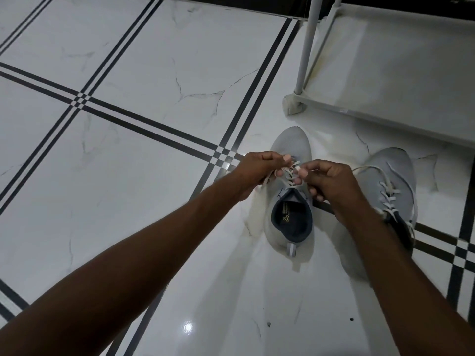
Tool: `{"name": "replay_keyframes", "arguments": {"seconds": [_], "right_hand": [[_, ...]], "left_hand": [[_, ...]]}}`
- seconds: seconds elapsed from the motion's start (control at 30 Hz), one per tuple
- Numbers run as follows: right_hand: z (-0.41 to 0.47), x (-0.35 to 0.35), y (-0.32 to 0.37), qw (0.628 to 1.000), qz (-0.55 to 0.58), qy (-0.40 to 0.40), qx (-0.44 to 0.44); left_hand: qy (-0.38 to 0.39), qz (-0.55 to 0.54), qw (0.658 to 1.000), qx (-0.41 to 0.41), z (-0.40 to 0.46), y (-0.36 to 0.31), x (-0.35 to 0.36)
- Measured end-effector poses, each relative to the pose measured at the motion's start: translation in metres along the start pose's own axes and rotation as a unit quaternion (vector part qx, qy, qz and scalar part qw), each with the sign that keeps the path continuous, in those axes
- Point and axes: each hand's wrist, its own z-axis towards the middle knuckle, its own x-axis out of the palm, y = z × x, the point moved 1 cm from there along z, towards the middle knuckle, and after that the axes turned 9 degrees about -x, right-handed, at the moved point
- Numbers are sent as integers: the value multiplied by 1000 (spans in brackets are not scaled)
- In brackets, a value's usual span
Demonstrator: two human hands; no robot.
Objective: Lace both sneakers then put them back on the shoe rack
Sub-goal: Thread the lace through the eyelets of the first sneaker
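My left hand [259, 170] and right hand [326, 181] are both pinched shut on the white lace [289, 173] above the near sneaker [290, 201], which sits on the tiled floor [128, 124] just in front of the shoe rack [385, 73]. If I pull unevenly, I think one end could slip back out of its eyelet or leave the rows slack. The other sneaker [385, 181] lies just beside it, laces loose, partly behind my right wrist. My fingers [298, 179] cover the upper eyelets, so I cannot tell which row I'm on.
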Motion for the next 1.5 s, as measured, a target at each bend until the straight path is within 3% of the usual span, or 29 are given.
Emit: {"name": "replay_keyframes", "arguments": {"seconds": [0.1,0.27,0.5,0.8,0.93,1.07,1.2,1.3,1.4,1.5], "right_hand": [[-1,10,-4,998,-39,-40,-1],[0,11,-1,987,-152,7,-58],[5,15,-3,974,-206,-6,-95],[7,10,-3,992,-110,8,-55],[8,4,-9,997,-60,48,-8],[7,-2,-16,998,23,13,58],[9,-3,-20,996,26,-11,80],[12,-4,-21,996,28,-11,87],[16,-4,-22,996,33,-11,85],[17,-3,-21,995,49,3,89]], "left_hand": [[-37,-11,999,-7,12,8,3],[56,-20,998,-29,15,3,-2],[48,-11,998,-51,22,8,1],[143,-46,984,-99,16,8,0],[91,-44,990,-93,19,12,7],[98,-67,990,-75,20,11,8],[112,53,992,-31,11,1,2],[46,209,975,53,6,-13,-1],[-74,350,915,189,5,-15,9],[-163,419,849,279,4,-1,23]]}}
